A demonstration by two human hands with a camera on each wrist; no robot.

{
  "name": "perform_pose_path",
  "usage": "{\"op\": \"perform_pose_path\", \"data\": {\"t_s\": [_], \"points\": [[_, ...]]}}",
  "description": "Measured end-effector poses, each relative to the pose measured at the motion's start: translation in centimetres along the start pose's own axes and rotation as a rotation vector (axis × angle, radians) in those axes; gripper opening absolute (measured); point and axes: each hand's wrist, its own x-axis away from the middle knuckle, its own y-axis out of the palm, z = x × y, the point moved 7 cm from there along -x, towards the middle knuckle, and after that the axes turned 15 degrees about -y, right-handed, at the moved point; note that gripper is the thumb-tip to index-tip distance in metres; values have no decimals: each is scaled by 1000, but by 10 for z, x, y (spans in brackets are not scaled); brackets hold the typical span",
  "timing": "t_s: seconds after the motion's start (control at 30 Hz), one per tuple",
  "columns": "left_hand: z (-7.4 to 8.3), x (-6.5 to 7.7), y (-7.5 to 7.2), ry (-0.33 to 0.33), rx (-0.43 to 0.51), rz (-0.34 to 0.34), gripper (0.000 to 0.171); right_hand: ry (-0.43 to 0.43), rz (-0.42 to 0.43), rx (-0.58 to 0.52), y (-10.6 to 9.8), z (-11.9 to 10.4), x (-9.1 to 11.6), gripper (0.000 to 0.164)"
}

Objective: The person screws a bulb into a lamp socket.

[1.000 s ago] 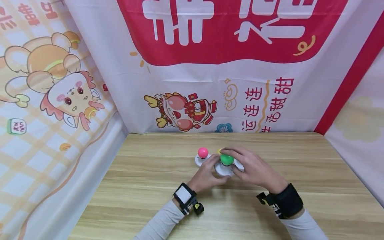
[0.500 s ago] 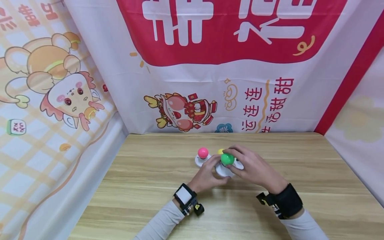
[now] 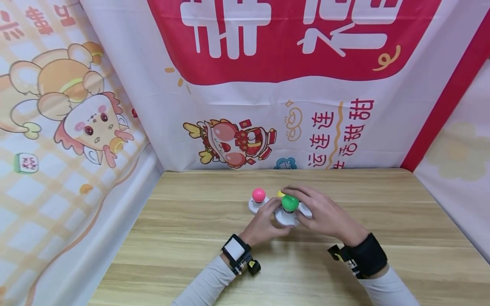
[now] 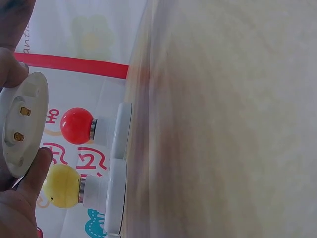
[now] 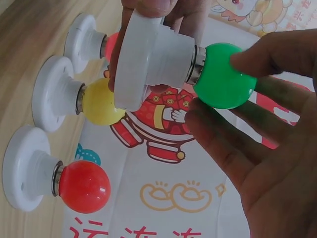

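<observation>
My left hand [image 3: 264, 226] holds a white round lamp holder [image 3: 284, 218] by its rim, raised off the table. The left wrist view shows the underside of this base [image 4: 27, 124], with two brass terminals in it. A green light bulb [image 5: 223, 77] sits in the socket, its metal collar visible at the mouth. My right hand [image 3: 325, 212] has its fingertips on opposite sides of this bulb, pinching it lightly. Behind it, a yellow bulb [image 3: 280, 194] in its own holder is partly hidden by my right hand.
On the wooden table [image 3: 191, 238], a pink-red bulb [image 3: 258, 195] stands in a white holder left of the yellow one. Another red bulb [image 5: 84, 186] in a holder shows in the right wrist view. A printed cloth [image 3: 229, 97] hangs behind the table's far edge.
My right fingers turned inward round the green bulb half a second ago, and now they have swung back to about their earlier pose. The left hand keeps the holder in place.
</observation>
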Motion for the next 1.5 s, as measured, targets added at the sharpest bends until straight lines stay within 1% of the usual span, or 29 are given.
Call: {"op": "perform_pose_path", "data": {"t_s": [0.17,0.3,0.57,0.67,0.77,0.93,1.13,1.3,1.5], "points": [[1,0,0,-5,-4,5,75,-16,6,16,-1,-1,0,52],[1,1,0,-9,3,8,76,-7,12,41,0,0,1,51],[1,0,-1,-43,5,1,76,15,24,88,-1,1,0,58],[0,-1,-1,-38,8,3,76,4,21,59,-2,0,0,60],[1,-1,-1,-16,-3,10,75,-15,12,16,-3,-1,0,62],[2,-1,-1,-4,-7,6,75,-35,7,-7,-4,-2,0,56],[2,-1,-2,-1,0,9,75,-14,6,7,-3,-2,0,50],[2,0,-2,4,17,10,75,0,13,38,-3,-1,-1,52],[2,0,-2,-13,24,6,76,-13,23,81,-1,1,-1,53]]}}
